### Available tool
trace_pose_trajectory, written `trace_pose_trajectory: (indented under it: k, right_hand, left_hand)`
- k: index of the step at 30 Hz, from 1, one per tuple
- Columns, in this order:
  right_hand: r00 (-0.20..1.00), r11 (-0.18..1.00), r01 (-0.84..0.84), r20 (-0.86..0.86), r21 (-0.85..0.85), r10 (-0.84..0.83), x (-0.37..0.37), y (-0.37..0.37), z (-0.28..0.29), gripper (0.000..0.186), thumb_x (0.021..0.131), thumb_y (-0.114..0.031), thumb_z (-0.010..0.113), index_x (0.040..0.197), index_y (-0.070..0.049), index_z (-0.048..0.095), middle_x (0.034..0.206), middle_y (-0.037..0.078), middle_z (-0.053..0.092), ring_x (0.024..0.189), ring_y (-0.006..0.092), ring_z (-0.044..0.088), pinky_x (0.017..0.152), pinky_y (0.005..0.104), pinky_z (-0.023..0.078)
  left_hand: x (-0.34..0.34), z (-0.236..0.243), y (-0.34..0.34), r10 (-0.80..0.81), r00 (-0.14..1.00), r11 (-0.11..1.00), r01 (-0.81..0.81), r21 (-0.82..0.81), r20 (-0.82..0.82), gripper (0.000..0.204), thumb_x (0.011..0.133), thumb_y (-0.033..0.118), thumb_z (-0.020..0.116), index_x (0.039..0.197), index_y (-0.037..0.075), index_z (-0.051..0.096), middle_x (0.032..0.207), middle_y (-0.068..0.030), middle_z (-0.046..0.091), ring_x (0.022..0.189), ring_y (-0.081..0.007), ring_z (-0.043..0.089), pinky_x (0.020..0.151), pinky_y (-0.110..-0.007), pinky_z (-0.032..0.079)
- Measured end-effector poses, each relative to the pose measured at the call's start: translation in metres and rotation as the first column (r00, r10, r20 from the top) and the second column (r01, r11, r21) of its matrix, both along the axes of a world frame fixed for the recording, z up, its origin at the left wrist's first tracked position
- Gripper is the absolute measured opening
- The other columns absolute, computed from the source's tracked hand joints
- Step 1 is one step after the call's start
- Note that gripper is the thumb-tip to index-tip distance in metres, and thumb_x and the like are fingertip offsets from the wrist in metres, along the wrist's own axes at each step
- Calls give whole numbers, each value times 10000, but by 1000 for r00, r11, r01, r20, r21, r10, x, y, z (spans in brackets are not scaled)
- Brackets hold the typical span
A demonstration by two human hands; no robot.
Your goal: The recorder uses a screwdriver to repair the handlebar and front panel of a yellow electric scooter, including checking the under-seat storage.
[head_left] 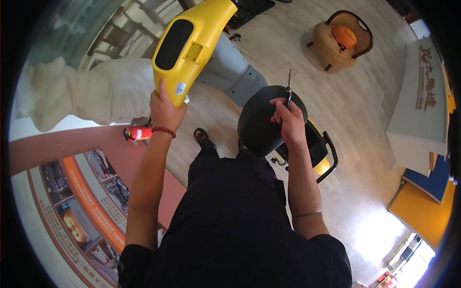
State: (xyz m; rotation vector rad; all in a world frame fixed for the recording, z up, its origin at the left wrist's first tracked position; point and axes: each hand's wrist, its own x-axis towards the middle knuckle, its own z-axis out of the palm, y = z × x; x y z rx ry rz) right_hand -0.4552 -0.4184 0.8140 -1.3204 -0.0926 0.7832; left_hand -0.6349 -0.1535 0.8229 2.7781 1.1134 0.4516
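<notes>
My left hand [166, 110] is closed on the lower end of a yellow plastic shell [199, 36], its index finger lying along the surface. A long black oval panel [175, 44] is set into the shell, and a small label [180, 88] sits near my fingers. Whether the shell is fixed to anything is unclear. My right hand [291, 119] grips a thin screwdriver-like tool [289, 82], its narrow metal shaft pointing away from me. That hand is above a rounded black seat [259, 120]. Grey bodywork [235, 72] shows between shell and seat.
Right of the seat is a black bar handle [330, 153]. A wicker chair [331, 45] holding an orange helmet-like object [344, 37] stands far right. A pale counter [415, 101] lines the right side; a red fire extinguisher [138, 133] and a pale draped form [105, 91] are left.
</notes>
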Motion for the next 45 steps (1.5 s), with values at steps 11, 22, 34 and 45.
trace_pose_trajectory:
  k: [11, 22, 34, 45]
  right_hand:
    - [999, 998, 47, 20, -51, -46, 2, 10, -9, 197, 889, -216, 549, 909, -40, 636, 669, -34, 493, 601, 69, 479, 593, 237, 440]
    - [965, 1000, 22, 262, -2, -21, 94, 117, 25, 293, 839, -197, 564, 1086, -59, 637, 750, -16, 514, 634, 89, 456, 604, 259, 434]
    - [868, 969, 48, 489, -244, 81, 125, 253, 53, 257, 922, -254, 483, 1121, -100, 538, 837, -4, 547, 689, 83, 499, 573, 260, 459]
    - [846, 914, 167, 530, -369, 60, 100, 265, 66, 312, 940, -213, 447, 1243, -151, 494, 873, -14, 534, 653, 70, 479, 571, 244, 461]
  left_hand:
    - [1, 4, 4, -8, 999, 998, 6, -55, -33, 996, 601, 134, 715, 1398, 72, 121, 1081, -275, 417, 988, -432, 456, 884, -473, 395]
    - [-20, -7, 6, 96, 976, 983, -62, -176, 194, 880, 586, 175, 794, 1295, 12, 299, 1144, -224, 471, 1047, -386, 469, 904, -442, 400]
    - [-36, -7, 25, 331, 881, 779, -53, -625, 339, 628, 613, 236, 765, 1100, -64, 508, 1018, -225, 584, 975, -342, 562, 847, -383, 450]
    - [-56, 32, 87, 152, 980, 592, 13, -806, 127, 345, 786, 251, 606, 988, -28, 590, 922, -216, 623, 871, -365, 597, 769, -413, 475]
